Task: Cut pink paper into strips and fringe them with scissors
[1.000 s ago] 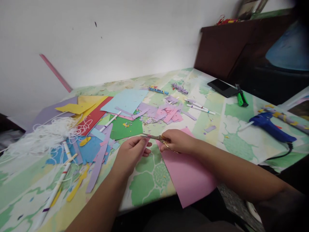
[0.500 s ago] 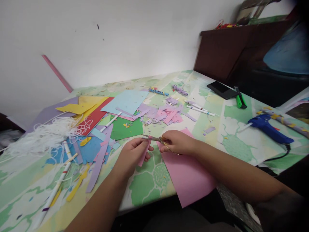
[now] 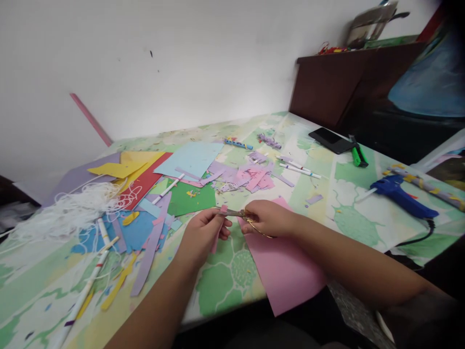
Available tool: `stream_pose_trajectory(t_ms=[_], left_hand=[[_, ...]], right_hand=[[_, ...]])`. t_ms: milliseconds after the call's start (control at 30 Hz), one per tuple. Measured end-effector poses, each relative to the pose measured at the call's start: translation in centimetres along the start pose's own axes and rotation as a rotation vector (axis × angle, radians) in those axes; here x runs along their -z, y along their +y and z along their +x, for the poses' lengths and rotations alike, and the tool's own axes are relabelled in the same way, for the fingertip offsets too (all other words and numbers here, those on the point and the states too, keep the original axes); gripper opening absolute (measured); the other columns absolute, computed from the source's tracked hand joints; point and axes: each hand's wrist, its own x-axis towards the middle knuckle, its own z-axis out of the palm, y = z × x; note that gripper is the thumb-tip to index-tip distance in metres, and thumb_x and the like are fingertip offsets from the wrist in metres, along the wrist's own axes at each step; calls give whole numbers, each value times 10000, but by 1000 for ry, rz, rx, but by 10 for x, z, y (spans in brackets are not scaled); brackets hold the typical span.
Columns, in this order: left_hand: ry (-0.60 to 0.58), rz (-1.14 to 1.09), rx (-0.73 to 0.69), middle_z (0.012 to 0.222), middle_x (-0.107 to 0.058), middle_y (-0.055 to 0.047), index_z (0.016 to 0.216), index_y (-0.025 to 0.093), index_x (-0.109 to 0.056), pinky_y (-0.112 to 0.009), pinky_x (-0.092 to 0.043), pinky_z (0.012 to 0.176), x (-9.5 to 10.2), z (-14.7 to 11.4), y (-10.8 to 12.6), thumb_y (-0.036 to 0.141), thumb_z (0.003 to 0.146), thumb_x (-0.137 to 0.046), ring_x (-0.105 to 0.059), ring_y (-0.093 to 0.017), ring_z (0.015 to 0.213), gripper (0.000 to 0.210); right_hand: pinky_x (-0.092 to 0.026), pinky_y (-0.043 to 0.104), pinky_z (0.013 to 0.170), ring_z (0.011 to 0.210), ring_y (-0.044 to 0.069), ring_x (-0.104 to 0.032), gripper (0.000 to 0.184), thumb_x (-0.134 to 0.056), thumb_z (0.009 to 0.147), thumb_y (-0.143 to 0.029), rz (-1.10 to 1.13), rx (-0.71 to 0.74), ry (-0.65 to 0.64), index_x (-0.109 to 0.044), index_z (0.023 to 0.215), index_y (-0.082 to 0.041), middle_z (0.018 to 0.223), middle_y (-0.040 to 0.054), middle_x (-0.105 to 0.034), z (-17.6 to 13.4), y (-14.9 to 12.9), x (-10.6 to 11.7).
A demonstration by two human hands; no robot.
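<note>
My right hand (image 3: 267, 218) is closed round the gold handles of a pair of scissors (image 3: 234, 213), whose blades point left. Pinched in my left hand (image 3: 205, 230) is a narrow pink paper strip (image 3: 215, 242); its top end sits at the blades, which look nearly closed on it. Under my right hand and forearm lies a larger pink sheet (image 3: 281, 276), its lower corner hanging past the table edge. Just beyond my hands are small pink and lilac paper scraps (image 3: 252, 175) and a green sheet (image 3: 194, 198).
White string (image 3: 76, 208) lies tangled at left over coloured sheets, beside white pens (image 3: 85, 295). A light blue sheet (image 3: 191, 159) is farther back. At right are a blue glue gun (image 3: 403, 196), a green box cutter (image 3: 359, 156) and a black phone (image 3: 330, 139). A wall bounds the back.
The scissor blades have come together at the top of the pink strip, where they were slightly apart. The view has shifted a little; both hands stay nearly in place.
</note>
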Motion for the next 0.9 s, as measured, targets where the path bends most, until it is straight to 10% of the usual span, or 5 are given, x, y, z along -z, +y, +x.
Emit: stream_pose_trajectory(t_ms=[900], left_hand=[[72, 201, 4, 593, -567, 22, 729, 167, -542, -169, -349, 388, -6, -9, 0, 299, 674, -472, -491, -70, 460, 159]], right_hand=[[-193, 200, 431, 487, 87, -364, 414, -427, 632, -573, -119, -13, 25, -489, 627, -163, 573, 3, -489, -2, -6, -3]])
